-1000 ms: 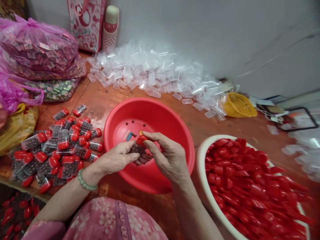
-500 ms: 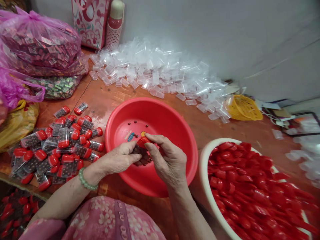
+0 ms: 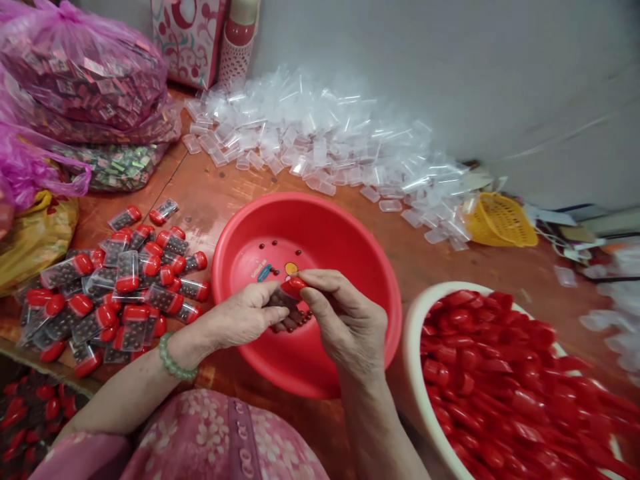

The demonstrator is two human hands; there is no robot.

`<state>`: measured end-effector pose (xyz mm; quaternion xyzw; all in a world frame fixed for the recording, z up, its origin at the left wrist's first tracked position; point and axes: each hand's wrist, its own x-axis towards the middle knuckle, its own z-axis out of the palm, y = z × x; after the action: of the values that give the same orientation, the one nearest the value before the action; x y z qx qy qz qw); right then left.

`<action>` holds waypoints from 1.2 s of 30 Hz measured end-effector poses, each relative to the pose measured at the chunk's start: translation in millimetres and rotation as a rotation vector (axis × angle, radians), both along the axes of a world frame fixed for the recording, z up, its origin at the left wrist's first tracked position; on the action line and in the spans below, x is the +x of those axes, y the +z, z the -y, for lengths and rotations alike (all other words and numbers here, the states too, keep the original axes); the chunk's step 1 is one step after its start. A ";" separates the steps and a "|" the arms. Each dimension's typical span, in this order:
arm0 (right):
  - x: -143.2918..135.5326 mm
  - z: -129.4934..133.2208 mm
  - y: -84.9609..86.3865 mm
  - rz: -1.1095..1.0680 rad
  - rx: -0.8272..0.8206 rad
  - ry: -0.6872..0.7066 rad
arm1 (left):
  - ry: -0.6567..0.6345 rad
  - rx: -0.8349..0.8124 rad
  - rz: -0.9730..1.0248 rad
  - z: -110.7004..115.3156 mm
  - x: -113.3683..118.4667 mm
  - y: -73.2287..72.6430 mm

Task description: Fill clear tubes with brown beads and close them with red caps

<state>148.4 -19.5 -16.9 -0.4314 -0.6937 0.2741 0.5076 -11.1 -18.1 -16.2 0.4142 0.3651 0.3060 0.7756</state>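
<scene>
Over the red basin [image 3: 365, 267], my left hand [image 3: 240, 317] is closed round a small clear plastic box [image 3: 279, 300] with dark beads inside. A red cap [image 3: 295, 285] sits at the box's upper right end. Thumb and fingers of my right hand [image 3: 350, 327] are pinched on that cap; whether it is fully seated I cannot tell. A few loose dark brown beads [image 3: 275, 243] lie on the basin floor, and more show just below my fingers. My fingers hide part of the box.
Filled red-capped boxes [image 3: 127, 273] are heaped at left. Clear empty boxes [image 3: 320, 150] spread along the wall. A white tub [image 3: 417, 333] at right brims with red caps [image 3: 500, 373]. A yellow basket [image 3: 500, 220] stands behind it; purple bags [image 3: 100, 80] fill the back left.
My right hand has shifted slightly right and down, still pinching the red cap. More of the cap and the beads beneath now shows. The camera view has moved a little.
</scene>
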 end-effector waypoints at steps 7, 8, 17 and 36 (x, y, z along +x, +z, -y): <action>5.2 -1.8 -5.8 0.132 0.059 0.034 | 0.033 0.029 -0.011 -0.2 7.1 -0.7; 6.3 -2.7 -5.9 0.134 0.044 0.048 | 0.030 0.039 -0.001 0.2 7.0 -1.4; 12.4 -4.0 -9.6 -0.091 -0.182 0.091 | -0.023 0.275 -0.062 2.3 3.1 -7.1; 15.7 -6.0 -14.7 -0.192 -0.232 0.062 | -0.110 0.285 -0.085 -5.9 0.9 -3.2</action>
<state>164.1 -13.4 -31.6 -0.4372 -0.6187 0.4081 0.5093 -10.2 -12.1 -19.4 0.5519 0.3273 0.2940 0.7085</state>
